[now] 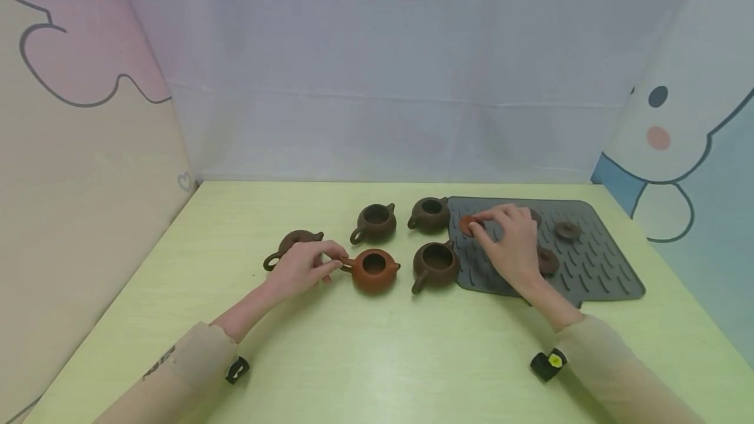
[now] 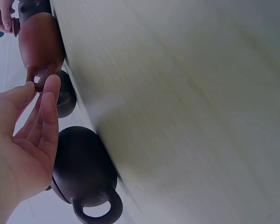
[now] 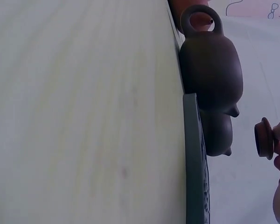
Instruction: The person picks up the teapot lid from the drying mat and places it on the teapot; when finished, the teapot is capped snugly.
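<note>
My left hand [image 1: 302,268] pinches the handle of a reddish-brown clay teapot [image 1: 374,280], which stands on the table with its top uncovered and its spout to the right. In the left wrist view, thumb and fingertips meet on that handle. Over the left part of a grey mat, my right hand [image 1: 511,244] pinches a small reddish lid [image 1: 467,225] by its knob. The right wrist view shows this lid [image 3: 263,138] held up, tilted on edge and apart from the teapots. A dark teapot [image 2: 81,163] stands just beside my left hand, partly hidden by it in the head view.
Three dark teapots without lids, at the back [image 1: 377,224], near the mat [image 1: 430,216] and front right [image 1: 436,267], stand around the reddish one. Several dark lids, including one at the right [image 1: 567,231], lie on the grey ridged mat [image 1: 612,283]. White cloth [image 1: 389,84] hangs behind.
</note>
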The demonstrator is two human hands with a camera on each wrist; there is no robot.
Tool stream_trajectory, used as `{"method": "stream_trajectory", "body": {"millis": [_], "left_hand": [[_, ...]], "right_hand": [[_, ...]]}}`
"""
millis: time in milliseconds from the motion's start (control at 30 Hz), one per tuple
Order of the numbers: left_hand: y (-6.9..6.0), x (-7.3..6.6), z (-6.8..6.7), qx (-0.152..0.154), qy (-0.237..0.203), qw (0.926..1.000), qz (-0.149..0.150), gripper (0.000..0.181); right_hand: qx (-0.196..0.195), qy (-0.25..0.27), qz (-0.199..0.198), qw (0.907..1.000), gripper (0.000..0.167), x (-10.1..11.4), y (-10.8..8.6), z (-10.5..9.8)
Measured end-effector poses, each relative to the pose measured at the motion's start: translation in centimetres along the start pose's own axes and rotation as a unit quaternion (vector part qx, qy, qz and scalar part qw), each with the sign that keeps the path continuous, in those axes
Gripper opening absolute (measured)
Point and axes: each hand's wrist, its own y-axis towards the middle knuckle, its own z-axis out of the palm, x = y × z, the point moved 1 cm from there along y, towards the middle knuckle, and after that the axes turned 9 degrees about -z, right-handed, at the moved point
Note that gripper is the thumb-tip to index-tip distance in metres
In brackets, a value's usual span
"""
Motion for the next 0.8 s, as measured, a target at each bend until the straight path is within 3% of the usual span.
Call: {"method": "stream_trajectory", "body": {"millis": [400,800], "left_hand": [[0.0,0.1,0.2,-0.004,-0.001,1.0,0.0,0.015],[-0.1,0.0,0.1,-0.01,0.003,0.9999,0.003,0.016]], "right_hand": [[-0.008,0.045,-0.036,0.9983,0.015,3.0,0.5,1.7],[0.0,0.067,-0.046,0.9967,0.012,5.6,0.8,3.6]]}}
